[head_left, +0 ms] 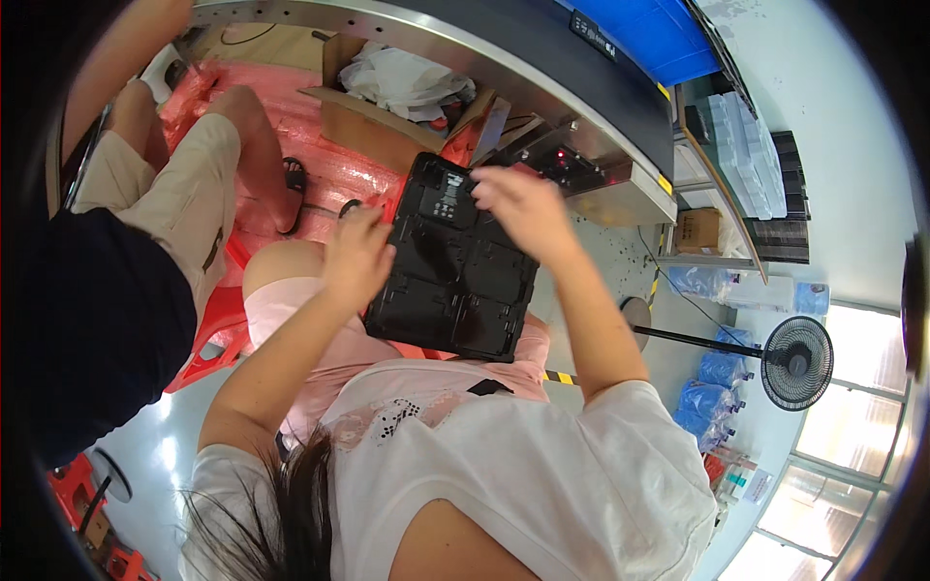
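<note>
One black tray point(448, 308) lies on the person's lap at the centre of the frame, tilted slightly. Six compartments can be made out, in two columns of three; the upper-left one holds one black part point(448, 198) with pale print. The left hand point(360, 254) is at the tray's upper-left edge, fingers curled; whether they grip anything, I cannot tell. The right hand point(523, 208), blurred, is over the tray's upper-right corner, fingers bunched together; I cannot tell what, if anything, is between them.

One more black part point(593, 35) lies on the dark belt point(542, 68) at upper right, near one blue bin point(659, 41). One open carton point(373, 136) stands at upper centre, one fan point(796, 363) at right, and one co-worker point(107, 320) sits at left.
</note>
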`<state>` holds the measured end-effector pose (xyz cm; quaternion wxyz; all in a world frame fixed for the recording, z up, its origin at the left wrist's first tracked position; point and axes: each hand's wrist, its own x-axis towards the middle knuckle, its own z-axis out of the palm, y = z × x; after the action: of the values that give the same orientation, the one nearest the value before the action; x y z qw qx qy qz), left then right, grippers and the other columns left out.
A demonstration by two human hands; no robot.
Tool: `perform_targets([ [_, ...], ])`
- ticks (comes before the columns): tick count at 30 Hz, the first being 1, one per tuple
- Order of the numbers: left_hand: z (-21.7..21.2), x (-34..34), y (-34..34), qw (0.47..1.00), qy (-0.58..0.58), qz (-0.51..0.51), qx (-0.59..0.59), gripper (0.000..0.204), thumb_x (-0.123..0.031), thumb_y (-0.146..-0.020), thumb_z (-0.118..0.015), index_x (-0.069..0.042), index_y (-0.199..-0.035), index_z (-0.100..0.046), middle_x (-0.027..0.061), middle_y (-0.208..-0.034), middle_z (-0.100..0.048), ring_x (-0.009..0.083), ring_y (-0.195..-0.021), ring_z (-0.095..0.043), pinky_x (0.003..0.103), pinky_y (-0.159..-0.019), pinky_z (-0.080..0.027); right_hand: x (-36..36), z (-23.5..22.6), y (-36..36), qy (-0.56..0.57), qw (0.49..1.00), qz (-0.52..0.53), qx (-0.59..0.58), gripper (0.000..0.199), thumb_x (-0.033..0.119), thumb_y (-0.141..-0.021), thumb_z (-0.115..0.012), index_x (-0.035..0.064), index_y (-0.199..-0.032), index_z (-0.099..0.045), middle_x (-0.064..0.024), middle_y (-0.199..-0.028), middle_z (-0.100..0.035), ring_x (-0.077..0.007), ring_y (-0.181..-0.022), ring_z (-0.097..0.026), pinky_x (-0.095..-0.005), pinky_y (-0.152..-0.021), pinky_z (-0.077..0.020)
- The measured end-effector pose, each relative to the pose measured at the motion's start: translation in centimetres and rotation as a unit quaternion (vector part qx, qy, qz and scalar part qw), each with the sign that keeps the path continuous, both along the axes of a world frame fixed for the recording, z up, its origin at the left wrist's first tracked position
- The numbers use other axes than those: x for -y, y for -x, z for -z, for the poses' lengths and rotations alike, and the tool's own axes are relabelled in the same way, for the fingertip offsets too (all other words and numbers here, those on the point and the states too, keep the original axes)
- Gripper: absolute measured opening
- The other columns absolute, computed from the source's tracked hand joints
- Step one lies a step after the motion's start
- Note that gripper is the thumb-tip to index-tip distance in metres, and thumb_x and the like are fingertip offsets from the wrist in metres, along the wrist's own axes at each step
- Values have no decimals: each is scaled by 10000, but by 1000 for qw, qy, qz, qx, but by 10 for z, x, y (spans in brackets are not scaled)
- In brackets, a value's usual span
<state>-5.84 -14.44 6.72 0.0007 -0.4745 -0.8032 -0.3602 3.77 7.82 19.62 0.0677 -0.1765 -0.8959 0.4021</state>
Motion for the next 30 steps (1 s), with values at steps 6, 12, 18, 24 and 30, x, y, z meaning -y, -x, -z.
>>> perform_targets([
  [6, -9, -67, -29, 992, -17, 107, -68, 322, -133, -768, -633, -49, -1075, -584, 136, -1209, -495, 321, -1162, -449, 464, -968, -346, -103, -118, 35, -247, 924, 213, -200, 269, 213, -849, -590, -1, -1005, -637, -148, -965, -651, -239, -903, -620, -331, -823, -470],
  [12, -151, -140, 54, 959, -252, 101, -84, 238, -34, -796, -603, -36, -1033, -590, 142, -1119, -547, 324, -1051, -520, 396, -900, -413, -263, -72, 44, -395, 910, 123, 24, 458, 252, -810, -614, -27, -1164, -530, -254, -1263, -474, -381, -1186, -452, -410, -981, -380],
  [18, -193, -233, 166, 974, -149, -4, -172, 414, -226, -840, -590, -55, -1208, -502, 162, -1251, -477, 357, -1176, -444, 430, -980, -363, -284, -90, 28, -378, 899, 132, 177, 414, 178, -707, -697, 21, -1075, -590, -194, -1091, -600, -327, -1022, -576, -376, -865, -468],
  [24, -188, -323, 222, 943, 270, 54, -184, 751, -289, -815, -604, -131, -1438, -216, 128, -1499, -185, 333, -1383, -152, 405, -1105, -240, -311, -96, 2, -302, 931, 139, 154, 321, 172, -654, -743, 28, -916, -623, -153, -891, -639, -302, -887, -608, -366, -772, -481],
  [30, -206, -337, 231, 936, 67, 311, -153, 646, -390, -739, -678, 1, -1217, -485, 205, -1083, -582, 321, -1018, -559, 387, -887, -441, -299, -103, -34, -219, 959, 161, -84, 108, 76, -787, -643, 49, -850, -560, -42, -784, -580, -96, -659, -519, -255, -591, -429],
])
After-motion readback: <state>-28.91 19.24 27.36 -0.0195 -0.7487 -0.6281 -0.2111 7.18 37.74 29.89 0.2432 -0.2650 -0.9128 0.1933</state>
